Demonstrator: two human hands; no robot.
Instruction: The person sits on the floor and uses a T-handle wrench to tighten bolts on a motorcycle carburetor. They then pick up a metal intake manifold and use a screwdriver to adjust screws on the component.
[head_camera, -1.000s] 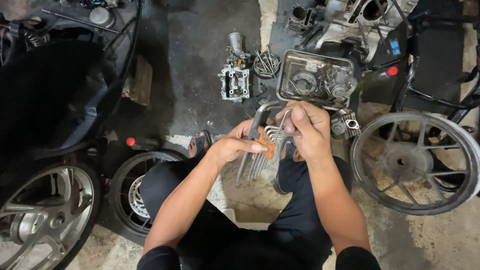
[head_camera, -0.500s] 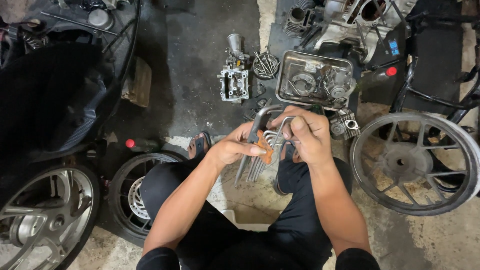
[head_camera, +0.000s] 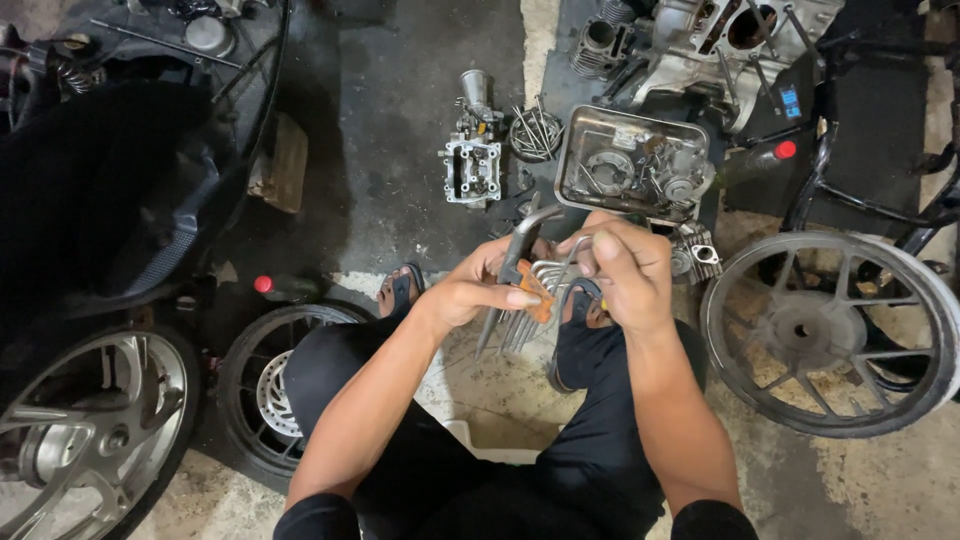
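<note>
My left hand (head_camera: 478, 290) grips a set of metal hex keys (head_camera: 515, 322) clipped in an orange holder (head_camera: 533, 294), held over my knees. The long ends fan downward. My right hand (head_camera: 628, 268) pinches the bent top end of one key (head_camera: 570, 258) in the set. Both hands are close together above the concrete floor, in front of my sandalled feet (head_camera: 400, 290).
A metal tray (head_camera: 580, 142) with engine parts lies ahead, with a carburettor body (head_camera: 470, 165) and a round tin of bolts (head_camera: 535, 130) to its left. An engine block (head_camera: 700, 40) is behind. Spoked wheel (head_camera: 830, 335) at right, two wheels (head_camera: 265, 385) at lower left, dark bodywork (head_camera: 90, 180) at left.
The hands stay over the knees. My right fingers have shifted along the top of the key set, working one key out from the others.
</note>
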